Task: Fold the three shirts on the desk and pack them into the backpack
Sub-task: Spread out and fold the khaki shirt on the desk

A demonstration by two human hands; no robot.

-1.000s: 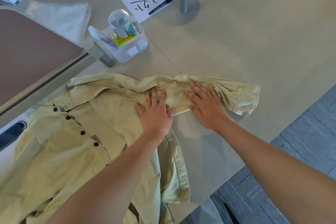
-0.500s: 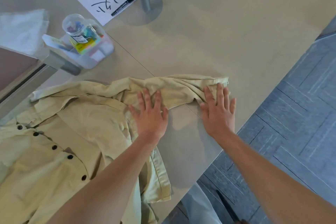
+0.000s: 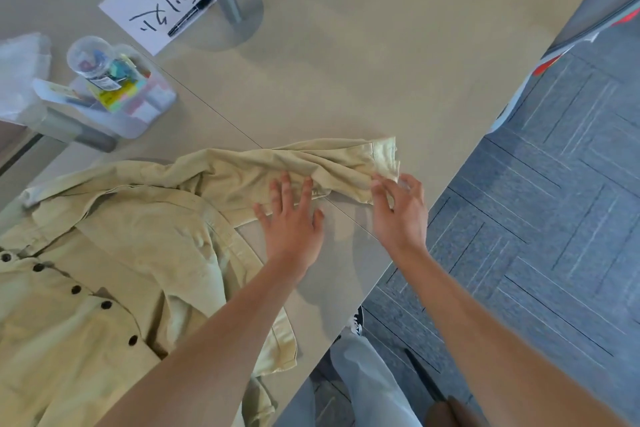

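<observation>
A pale yellow shirt (image 3: 114,253) (dark buttons down its front) lies spread on the near left of the desk (image 3: 363,62), one sleeve (image 3: 304,166) stretched right toward the edge. The left hand (image 3: 292,222) presses flat on the sleeve, fingers spread. The right hand (image 3: 401,211) pinches the cuff (image 3: 384,156) with bent fingers.

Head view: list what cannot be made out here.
- Shirt: lower part cut off by the left and bottom edges, partly covered by the left forearm.
- Backpack and other two shirts: out of frame.
- Right hand: cuff grip blurred.
- Jar contents: too small.
</observation>
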